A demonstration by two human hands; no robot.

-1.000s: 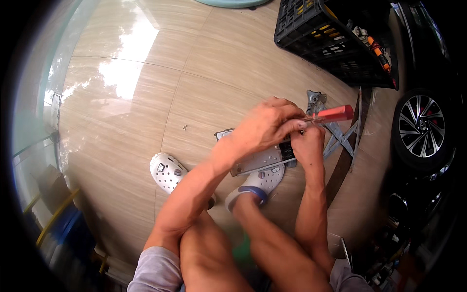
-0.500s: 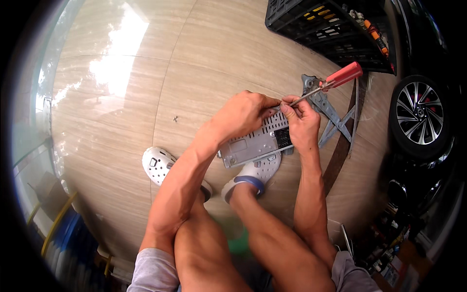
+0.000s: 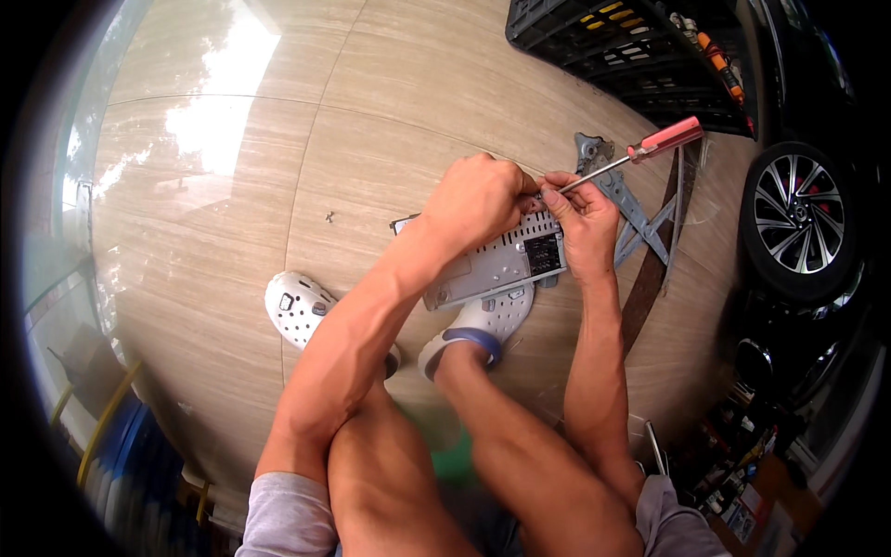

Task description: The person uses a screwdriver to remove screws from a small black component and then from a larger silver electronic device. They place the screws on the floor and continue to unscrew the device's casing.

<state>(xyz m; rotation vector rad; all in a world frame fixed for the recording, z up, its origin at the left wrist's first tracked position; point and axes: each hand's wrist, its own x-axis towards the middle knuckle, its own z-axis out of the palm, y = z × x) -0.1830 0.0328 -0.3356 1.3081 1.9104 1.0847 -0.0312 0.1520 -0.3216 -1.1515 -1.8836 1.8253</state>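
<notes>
A flat silver metal box (image 3: 497, 268), like a car stereo chassis, has rows of slots and a black connector block (image 3: 542, 254) near its right end. Its near edge is above my right shoe. My left hand (image 3: 483, 200) reaches over the box, fingers curled together at its far right corner; what they pinch is hidden. My right hand (image 3: 588, 228) is closed in a pinch on the shaft of a screwdriver (image 3: 664, 139) with a red handle. The shaft slants down to the left, its tip hidden among the fingers at that corner.
Behind my right hand, a grey metal scissor-type bracket (image 3: 626, 200) lies on the tiled floor. A black crate (image 3: 603, 56) with tools stands far right, near a car wheel (image 3: 800, 213). Small screws (image 3: 329, 217) lie left. White clogs (image 3: 295, 306) are on my feet.
The screwdriver handle has shifted slightly right and more of its shaft shows. My left hand has moved a little up and the box sits slightly higher in view.
</notes>
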